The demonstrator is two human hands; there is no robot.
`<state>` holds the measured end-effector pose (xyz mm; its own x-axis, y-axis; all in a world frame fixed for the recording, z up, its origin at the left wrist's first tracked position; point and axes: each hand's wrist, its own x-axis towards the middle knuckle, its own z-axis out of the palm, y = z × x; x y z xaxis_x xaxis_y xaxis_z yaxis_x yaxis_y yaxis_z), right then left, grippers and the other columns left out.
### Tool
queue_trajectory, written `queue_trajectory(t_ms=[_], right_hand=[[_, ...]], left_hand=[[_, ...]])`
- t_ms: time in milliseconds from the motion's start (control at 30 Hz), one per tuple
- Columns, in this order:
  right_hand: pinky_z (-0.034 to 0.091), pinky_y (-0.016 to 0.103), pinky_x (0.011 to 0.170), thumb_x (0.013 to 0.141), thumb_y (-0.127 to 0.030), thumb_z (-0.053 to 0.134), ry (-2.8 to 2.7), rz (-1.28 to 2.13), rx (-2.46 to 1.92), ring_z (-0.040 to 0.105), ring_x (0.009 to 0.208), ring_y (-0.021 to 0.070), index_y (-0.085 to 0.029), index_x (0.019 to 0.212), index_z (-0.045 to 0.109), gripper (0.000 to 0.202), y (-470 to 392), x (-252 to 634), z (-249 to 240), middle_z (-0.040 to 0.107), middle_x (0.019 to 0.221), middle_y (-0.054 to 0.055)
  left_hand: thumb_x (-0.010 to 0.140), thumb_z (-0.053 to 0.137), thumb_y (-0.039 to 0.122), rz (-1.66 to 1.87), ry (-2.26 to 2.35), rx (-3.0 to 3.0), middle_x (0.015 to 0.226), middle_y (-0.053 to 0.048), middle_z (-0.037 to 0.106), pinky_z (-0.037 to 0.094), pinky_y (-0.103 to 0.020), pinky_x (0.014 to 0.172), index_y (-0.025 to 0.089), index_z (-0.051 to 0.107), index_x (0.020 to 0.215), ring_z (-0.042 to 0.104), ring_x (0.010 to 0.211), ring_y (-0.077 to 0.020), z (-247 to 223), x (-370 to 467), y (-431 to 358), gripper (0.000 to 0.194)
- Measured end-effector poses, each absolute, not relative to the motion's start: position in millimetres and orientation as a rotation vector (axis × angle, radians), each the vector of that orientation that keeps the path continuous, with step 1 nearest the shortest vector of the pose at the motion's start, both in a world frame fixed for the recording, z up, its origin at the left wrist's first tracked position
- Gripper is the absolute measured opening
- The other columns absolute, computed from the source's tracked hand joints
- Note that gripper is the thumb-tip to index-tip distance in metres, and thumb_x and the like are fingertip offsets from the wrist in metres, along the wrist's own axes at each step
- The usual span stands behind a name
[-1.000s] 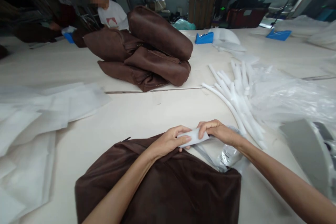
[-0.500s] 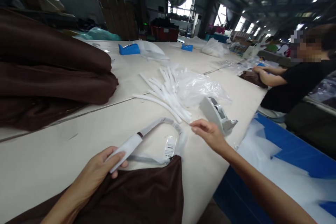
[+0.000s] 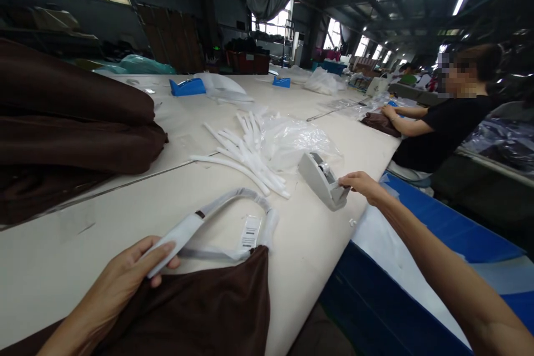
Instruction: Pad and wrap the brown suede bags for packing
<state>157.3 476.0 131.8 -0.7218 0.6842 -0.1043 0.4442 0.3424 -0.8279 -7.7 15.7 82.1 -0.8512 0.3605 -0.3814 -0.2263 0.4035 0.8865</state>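
Observation:
My left hand (image 3: 144, 261) is closed around a white foam sleeve (image 3: 177, 242) wrapped on the strap of a dark brown fabric bag (image 3: 217, 306). More of the strap (image 3: 233, 194) curves away in a loop covered with pale wrapping, and a printed tag (image 3: 250, 232) lies inside that loop. At the near end of a grey tape dispenser (image 3: 319, 178), my right hand (image 3: 361, 184) pinches the tape with thumb and finger; the strip itself is barely visible. Beyond the strap, several white foam strips (image 3: 250, 158) lie loosely fanned on the table.
A clear plastic bag (image 3: 296, 142) lies behind the dispenser on the pale table (image 3: 125, 206). Brown fabric (image 3: 75, 139) is piled at left. Two blue dispensers (image 3: 187, 87) stand farther back. At right a co-worker (image 3: 442, 122) handles brown fabric; white sheets (image 3: 392, 256) rest over a blue surface.
My right hand has gone from beside the foam strips to the dispenser's near end and pinches there. The dispenser is turned somewhat. My left hand keeps its hold; the view has shifted right.

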Motion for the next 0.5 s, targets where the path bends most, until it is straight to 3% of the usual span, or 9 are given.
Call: queue_trajectory(t_ms=[233,500], right_hand=[[0.036,0.032,0.061,0.051,-0.043,0.076,-2.215,1.438,-0.993,0.05,0.059,0.0169,-0.016,0.059,0.068,0.029,470,153,135,0.058,0.051,0.002],[0.041,0.028,0.062,0.053,-0.045,0.077,-1.911,1.424,-1.042,0.057,0.07,0.0168,-0.018,0.065,0.067,0.031,458,213,119,0.069,0.074,0.006]], left_hand=[[0.063,0.071,0.07,1.445,2.132,0.121,0.071,0.004,0.065,0.037,-0.021,0.052,0.022,0.064,0.075,0.042,0.056,-0.0125,76,-9,15,0.05],[0.052,0.062,0.087,1.326,2.223,0.109,0.07,0.001,0.065,0.04,-0.022,0.049,0.022,0.063,0.078,0.045,0.054,-0.0129,69,-17,14,0.071]])
